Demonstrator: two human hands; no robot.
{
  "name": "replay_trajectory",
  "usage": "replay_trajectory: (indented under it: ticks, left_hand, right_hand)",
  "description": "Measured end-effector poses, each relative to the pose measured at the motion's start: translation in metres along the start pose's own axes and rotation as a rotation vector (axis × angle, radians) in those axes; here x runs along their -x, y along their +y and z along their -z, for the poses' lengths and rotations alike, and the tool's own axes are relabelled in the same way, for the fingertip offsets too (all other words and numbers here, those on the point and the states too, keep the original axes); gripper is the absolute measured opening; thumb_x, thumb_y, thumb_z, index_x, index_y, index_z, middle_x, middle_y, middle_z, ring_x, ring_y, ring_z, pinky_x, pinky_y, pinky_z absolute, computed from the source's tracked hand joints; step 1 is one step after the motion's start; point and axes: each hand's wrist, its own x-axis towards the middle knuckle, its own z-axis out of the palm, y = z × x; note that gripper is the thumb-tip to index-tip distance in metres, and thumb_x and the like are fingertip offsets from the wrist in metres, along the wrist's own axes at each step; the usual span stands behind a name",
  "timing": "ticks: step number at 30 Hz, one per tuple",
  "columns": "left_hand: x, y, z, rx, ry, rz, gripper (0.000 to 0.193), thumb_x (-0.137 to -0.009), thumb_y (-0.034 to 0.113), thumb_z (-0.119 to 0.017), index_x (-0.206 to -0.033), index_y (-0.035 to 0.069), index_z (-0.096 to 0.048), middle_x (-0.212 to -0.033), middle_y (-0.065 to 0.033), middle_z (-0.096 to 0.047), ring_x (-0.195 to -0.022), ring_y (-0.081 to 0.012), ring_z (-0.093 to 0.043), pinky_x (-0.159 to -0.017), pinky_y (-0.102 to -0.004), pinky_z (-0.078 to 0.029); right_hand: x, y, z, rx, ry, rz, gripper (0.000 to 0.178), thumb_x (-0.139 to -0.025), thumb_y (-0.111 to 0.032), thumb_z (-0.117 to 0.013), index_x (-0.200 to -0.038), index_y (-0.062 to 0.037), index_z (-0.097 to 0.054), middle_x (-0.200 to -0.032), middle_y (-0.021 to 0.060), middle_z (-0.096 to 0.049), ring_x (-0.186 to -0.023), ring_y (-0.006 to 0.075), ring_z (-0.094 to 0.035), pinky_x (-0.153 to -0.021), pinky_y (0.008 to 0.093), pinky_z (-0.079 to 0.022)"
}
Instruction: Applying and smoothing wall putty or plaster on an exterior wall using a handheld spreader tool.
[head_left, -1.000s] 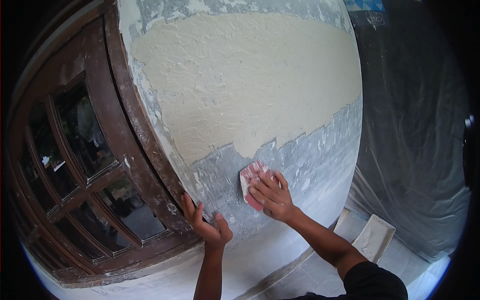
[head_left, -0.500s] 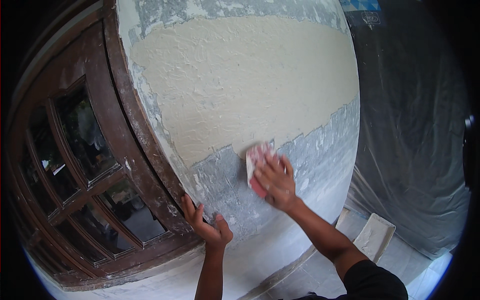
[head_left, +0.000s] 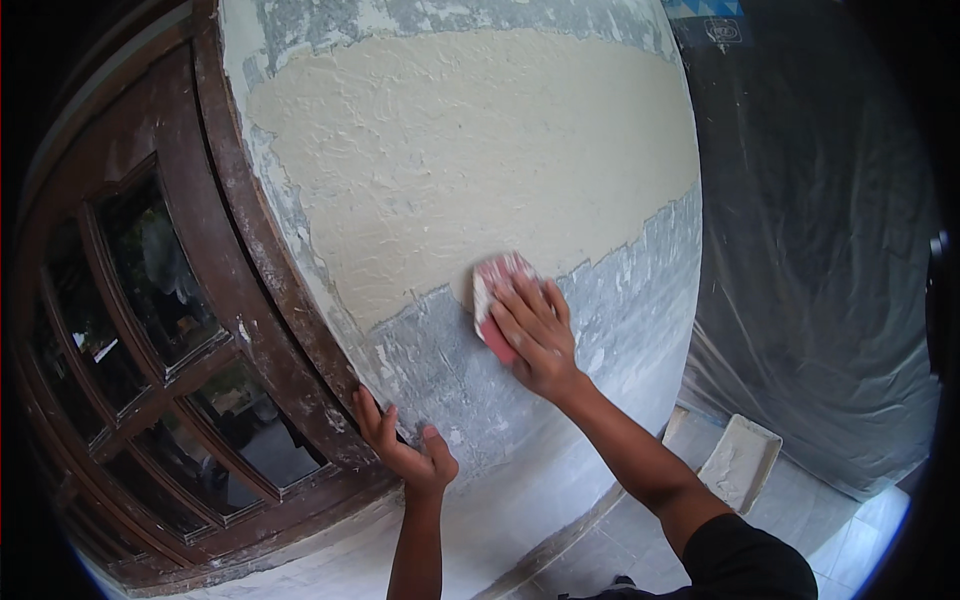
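Observation:
My right hand (head_left: 533, 330) grips a red putty spreader (head_left: 497, 275) smeared with white, its face against the wall. The spreader lies at the lower edge of a broad cream putty patch (head_left: 470, 150), which looks ridged on its left side and smoother on its right. Below the patch is bare grey wall (head_left: 440, 370) with white flecks. Lower left, my left hand (head_left: 410, 450) is open, fingers apart, next to the edge of the brown wooden frame (head_left: 290, 315); nothing shows in it.
A brown wooden window (head_left: 175, 390) with several glass panes fills the left. On the floor at lower right stands a tray (head_left: 738, 465) with whitish material in it. Dark plastic sheeting (head_left: 800, 250) hangs along the right, past the wall's edge.
My right hand and the spreader have moved up the wall, further onto the cream putty. The view has shifted slightly; my left hand stays by the frame.

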Motion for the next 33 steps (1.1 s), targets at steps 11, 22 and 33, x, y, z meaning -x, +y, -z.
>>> replay_trajectory:
  ticks: [11, 22, 33]
  left_hand:
    - [-0.004, 0.003, 0.002, 0.021, -0.034, -0.023, 0.046, -0.1, 0.022, -0.049, -0.136, -0.001, -0.033, -0.157, -0.0355, -0.024, -0.146, -0.0525, -0.024, -0.117, -0.0626, -0.017]
    - [0.042, 0.079, -0.042, 0.31, -0.086, -0.053, 0.036, -0.093, 0.017, -0.051, -0.124, 0.001, -0.044, -0.145, -0.0333, -0.045, -0.141, -0.0519, -0.034, -0.114, -0.0655, -0.024]
    - [0.08, 0.224, -0.183, 0.657, -0.41, 0.054, 0.044, -0.092, 0.013, -0.055, -0.132, -0.002, -0.044, -0.149, -0.0323, -0.043, -0.143, -0.0529, -0.032, -0.116, -0.0586, -0.026]
  right_hand:
    - [0.065, -0.042, 0.019, -0.056, -0.135, -0.083, 0.048, -0.081, 0.007, -0.063, -0.127, -0.0063, -0.066, -0.135, 0.0122, -0.064, -0.136, 0.0316, -0.053, -0.119, 0.0527, -0.027]
    - [0.089, -0.018, 0.104, 0.125, -0.246, -0.239, 0.047, -0.083, 0.007, -0.063, -0.128, -0.0054, -0.066, -0.134, 0.0126, -0.065, -0.132, 0.0326, -0.057, -0.116, 0.0489, -0.032]
    - [0.145, 0.041, 0.273, 0.469, -0.381, -0.407, 0.052, -0.081, 0.007, -0.063, -0.131, -0.0068, -0.064, -0.137, 0.0121, -0.064, -0.133, 0.0306, -0.056, -0.115, 0.0469, -0.034]
